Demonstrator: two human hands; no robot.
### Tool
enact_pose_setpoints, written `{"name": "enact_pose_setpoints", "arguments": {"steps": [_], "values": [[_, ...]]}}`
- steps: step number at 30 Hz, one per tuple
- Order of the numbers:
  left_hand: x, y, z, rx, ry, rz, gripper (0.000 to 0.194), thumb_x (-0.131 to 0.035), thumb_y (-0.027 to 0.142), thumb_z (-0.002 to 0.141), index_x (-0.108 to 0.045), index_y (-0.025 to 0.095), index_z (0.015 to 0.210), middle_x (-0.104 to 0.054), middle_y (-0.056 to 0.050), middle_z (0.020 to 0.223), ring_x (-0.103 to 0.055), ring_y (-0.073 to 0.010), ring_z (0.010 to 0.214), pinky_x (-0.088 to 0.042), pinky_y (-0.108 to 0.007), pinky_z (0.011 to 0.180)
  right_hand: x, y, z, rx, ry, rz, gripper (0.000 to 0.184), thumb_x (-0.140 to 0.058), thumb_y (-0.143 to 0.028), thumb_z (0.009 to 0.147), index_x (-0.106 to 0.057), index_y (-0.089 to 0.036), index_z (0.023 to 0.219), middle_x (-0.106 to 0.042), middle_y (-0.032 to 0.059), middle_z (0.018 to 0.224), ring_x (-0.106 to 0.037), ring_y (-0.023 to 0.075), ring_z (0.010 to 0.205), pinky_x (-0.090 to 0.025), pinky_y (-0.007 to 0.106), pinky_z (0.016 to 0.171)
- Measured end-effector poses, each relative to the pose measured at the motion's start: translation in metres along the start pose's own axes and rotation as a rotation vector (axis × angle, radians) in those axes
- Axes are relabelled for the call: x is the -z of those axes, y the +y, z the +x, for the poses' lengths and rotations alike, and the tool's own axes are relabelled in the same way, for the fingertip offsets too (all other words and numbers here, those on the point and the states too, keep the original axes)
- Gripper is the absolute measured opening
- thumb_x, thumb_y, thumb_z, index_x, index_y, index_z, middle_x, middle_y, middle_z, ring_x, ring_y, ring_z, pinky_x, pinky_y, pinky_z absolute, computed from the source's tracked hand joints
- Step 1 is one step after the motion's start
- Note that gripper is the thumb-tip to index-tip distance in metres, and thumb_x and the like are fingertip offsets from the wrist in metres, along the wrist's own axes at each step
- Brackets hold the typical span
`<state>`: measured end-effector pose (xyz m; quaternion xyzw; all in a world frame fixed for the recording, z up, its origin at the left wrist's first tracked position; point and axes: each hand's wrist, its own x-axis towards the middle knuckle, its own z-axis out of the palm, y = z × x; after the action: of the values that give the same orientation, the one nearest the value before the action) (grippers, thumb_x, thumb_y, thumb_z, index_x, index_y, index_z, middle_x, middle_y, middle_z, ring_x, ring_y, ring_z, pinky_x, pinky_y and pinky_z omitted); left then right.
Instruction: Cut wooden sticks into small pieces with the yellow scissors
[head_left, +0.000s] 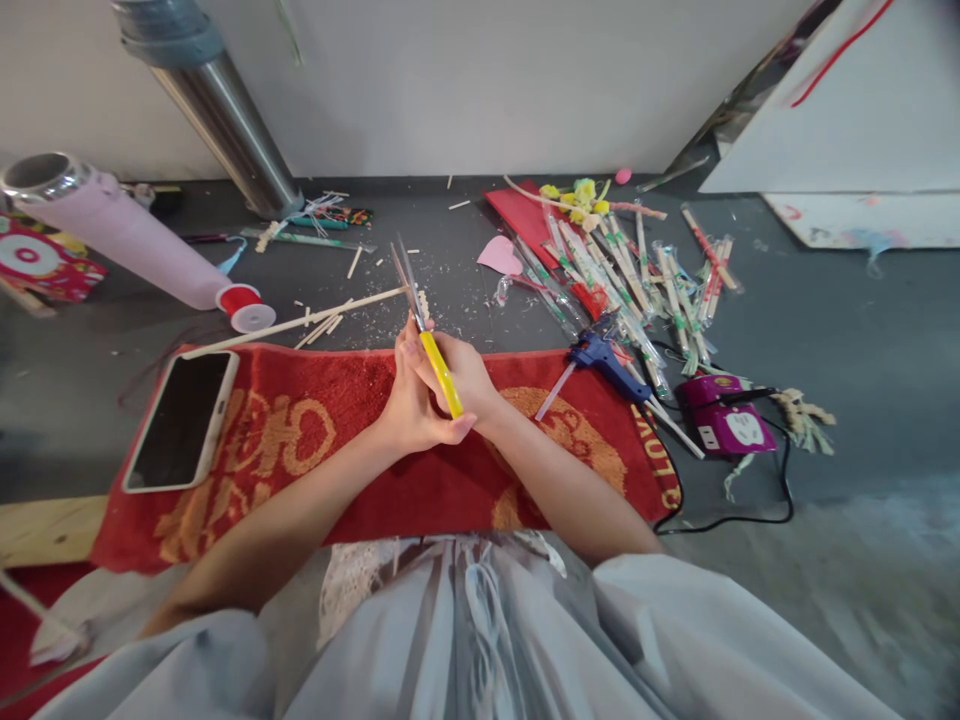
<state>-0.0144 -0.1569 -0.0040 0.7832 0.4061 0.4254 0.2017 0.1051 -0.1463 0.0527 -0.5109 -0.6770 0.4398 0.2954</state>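
Note:
Both my hands come together above the red towel (360, 385), partly overlapping. My left hand (409, 405) is closed around yellow-handled scissors (441, 375), its thumb by the handle's lower end. The blades point away from me, slightly apart. A long thin wooden stick (322, 318) reaches from the phone's corner to the blades. My right hand (466, 372) is closed just behind the handle, its fingertips partly hidden. Short pale pieces (424, 303) show above those fingers, beside the blades, and appear held there with the stick's end.
Cut stick pieces (322, 328) and crumbs litter the grey table. Left are a phone (184, 420), a ribbon spool (247, 308), a pink bottle (142, 240) and a steel flask (240, 140). Right are a blue glue gun (611, 362), wrapped sticks (600, 265) and a purple box (724, 415) with a cable.

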Motion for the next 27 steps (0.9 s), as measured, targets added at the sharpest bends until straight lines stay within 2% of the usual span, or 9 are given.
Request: {"name": "enact_pose_setpoints", "arguments": {"steps": [3, 7, 10, 13, 16, 19, 21, 24, 27], "values": [[0.000, -0.001, 0.000, 0.005, -0.011, 0.005, 0.117, -0.064, 0.080, 0.063, -0.009, 0.025, 0.150, -0.032, -0.020, 0.148, -0.039, -0.0366, 0.136, -0.037, -0.055, 0.112, -0.002, 0.002, 0.000, -0.002, 0.001, 0.033, 0.053, -0.043, -0.070, 0.088, -0.064, -0.023, 0.102, -0.072, 0.0039, 0.091, -0.068, 0.0219, 0.084, -0.050, 0.031, 0.071], [0.002, -0.004, -0.003, -0.029, -0.020, -0.015, 0.121, -0.057, 0.086, 0.063, -0.005, 0.023, 0.152, -0.025, -0.022, 0.154, -0.026, -0.0402, 0.144, -0.026, -0.060, 0.117, -0.002, 0.002, -0.002, -0.018, 0.024, 0.085, 0.052, -0.045, -0.069, 0.087, -0.063, -0.022, 0.097, -0.072, 0.0052, 0.093, -0.068, 0.0226, 0.088, -0.051, 0.032, 0.074], [0.006, -0.005, -0.003, -0.050, -0.038, 0.027, 0.119, -0.053, 0.086, 0.067, -0.005, 0.020, 0.153, -0.022, -0.023, 0.156, -0.023, -0.0402, 0.146, -0.024, -0.059, 0.118, 0.005, -0.004, -0.003, -0.049, 0.023, -0.007, 0.049, -0.045, -0.067, 0.088, -0.062, -0.021, 0.094, -0.072, 0.0064, 0.093, -0.068, 0.0226, 0.090, -0.050, 0.032, 0.077], [0.015, -0.001, -0.001, -0.106, -0.051, 0.160, 0.113, -0.047, 0.085, 0.072, -0.009, 0.016, 0.153, -0.025, -0.025, 0.156, -0.027, -0.0411, 0.145, -0.027, -0.059, 0.116, 0.019, -0.007, -0.004, -0.080, 0.053, -0.140, 0.048, -0.044, -0.065, 0.090, -0.062, -0.020, 0.095, -0.072, 0.0078, 0.094, -0.068, 0.0233, 0.090, -0.048, 0.032, 0.077], [0.024, 0.008, 0.002, -0.162, -0.015, 0.303, 0.096, -0.046, 0.075, 0.080, -0.022, 0.013, 0.150, -0.043, -0.024, 0.145, -0.043, -0.0382, 0.134, -0.037, -0.055, 0.108, 0.034, -0.005, -0.003, -0.136, 0.100, -0.323, 0.049, -0.042, -0.065, 0.090, -0.061, -0.020, 0.094, -0.072, 0.0087, 0.090, -0.067, 0.0254, 0.086, -0.045, 0.033, 0.073], [0.032, 0.017, 0.005, -0.151, 0.053, 0.473, 0.055, -0.052, 0.044, 0.087, -0.048, 0.018, 0.135, -0.062, -0.015, 0.120, -0.059, -0.0298, 0.111, -0.045, -0.047, 0.097, 0.044, -0.001, -0.002, -0.182, 0.098, -0.442, 0.051, -0.040, -0.066, 0.090, -0.061, -0.020, 0.088, -0.072, 0.0104, 0.089, -0.066, 0.0262, 0.082, -0.043, 0.032, 0.069], [0.037, 0.020, 0.007, -0.117, 0.130, 0.593, 0.038, -0.055, 0.030, 0.085, -0.060, 0.022, 0.121, -0.065, -0.011, 0.110, -0.060, -0.0285, 0.105, -0.043, -0.047, 0.095, 0.047, 0.000, -0.003, -0.195, 0.066, -0.485, 0.053, -0.038, -0.067, 0.091, -0.061, -0.020, 0.084, -0.072, 0.0111, 0.088, -0.066, 0.0261, 0.082, -0.042, 0.031, 0.068], [0.043, 0.016, 0.011, -0.038, 0.225, 0.695, 0.036, -0.057, 0.028, 0.084, -0.063, 0.023, 0.119, -0.066, -0.011, 0.112, -0.059, -0.0302, 0.109, -0.040, -0.048, 0.097, 0.047, 0.000, -0.003, -0.183, 0.034, -0.527, 0.056, -0.036, -0.069, 0.091, -0.062, -0.020, 0.082, -0.072, 0.0123, 0.090, -0.067, 0.0274, 0.085, -0.042, 0.031, 0.068], [0.048, 0.006, 0.014, 0.025, 0.194, 0.682, 0.039, -0.053, 0.035, 0.090, -0.059, 0.022, 0.125, -0.068, -0.010, 0.112, -0.063, -0.0264, 0.102, -0.045, -0.041, 0.090, 0.044, -0.001, -0.002, -0.165, 0.017, -0.551, 0.058, -0.036, -0.070, 0.090, -0.063, -0.019, 0.087, -0.073, 0.0143, 0.094, -0.068, 0.0292, 0.087, -0.042, 0.032, 0.068]]}}
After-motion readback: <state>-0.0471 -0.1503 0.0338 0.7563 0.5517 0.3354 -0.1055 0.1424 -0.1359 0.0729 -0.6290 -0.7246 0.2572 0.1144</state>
